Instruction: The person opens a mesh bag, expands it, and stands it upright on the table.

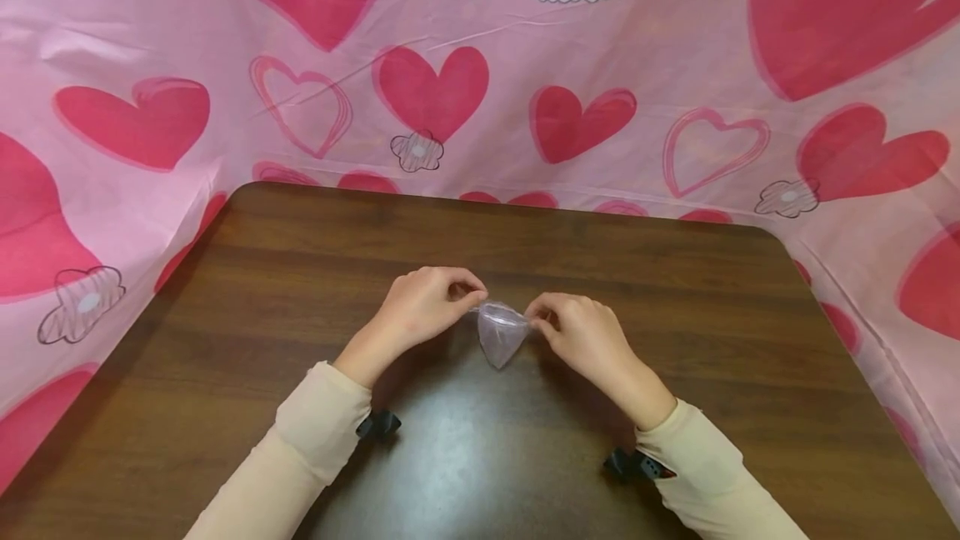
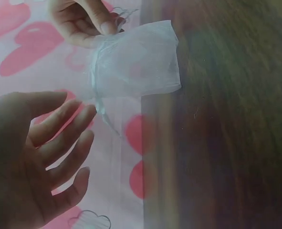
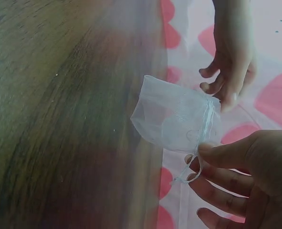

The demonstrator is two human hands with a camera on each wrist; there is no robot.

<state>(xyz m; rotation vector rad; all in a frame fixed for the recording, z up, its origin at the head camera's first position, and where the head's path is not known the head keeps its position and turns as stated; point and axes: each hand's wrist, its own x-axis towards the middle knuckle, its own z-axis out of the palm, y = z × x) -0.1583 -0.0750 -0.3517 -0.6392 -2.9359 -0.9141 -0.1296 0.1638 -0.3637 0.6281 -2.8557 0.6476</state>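
A small sheer white drawstring pouch (image 1: 501, 338) hangs above the table between the two hands, its closed end pointing down. My right hand (image 1: 588, 336) pinches one end of its gathered neck between thumb and fingers; in the right wrist view a loop of the drawstring (image 3: 198, 174) dangles by those fingertips. At the other side of the neck is my left hand (image 1: 431, 302). Its fingers (image 2: 67, 143) are loosely spread in the left wrist view, with the fingertips close to the trailing drawstring (image 2: 107, 121); the thumb stands apart from them. Whether those fingertips touch the cord is hard to tell.
The pouch is above a dark brown wooden table (image 1: 300, 248) with rounded far corners. A pink cloth (image 1: 510, 32) printed with red hearts hangs behind the table and along its sides. Black wrist devices (image 1: 378, 425) are strapped by both sleeves.
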